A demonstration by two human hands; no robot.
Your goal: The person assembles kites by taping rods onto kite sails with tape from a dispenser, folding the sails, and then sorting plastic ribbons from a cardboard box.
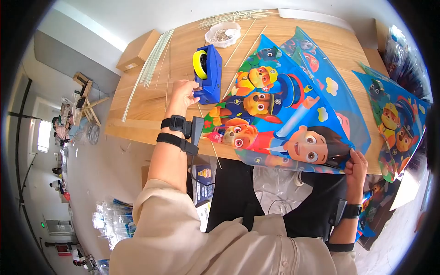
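Observation:
My left hand is at the front end of a blue tape dispenser, its fingers pinched together at the cutting edge; any piece of tape between them is too small to make out. A yellow tape roll sits in the dispenser. My right hand grips the lower right corner of a printed cartoon kite sheet between thumb and fingers. The sheet lies on the wooden table, its lower edge at the table's front edge. Another printed sheet lies partly beneath it.
Thin rods lie at the table's left, with more rods at the back. A clear bowl holds small parts. A cardboard box stands back left. More printed sheets hang over the right edge.

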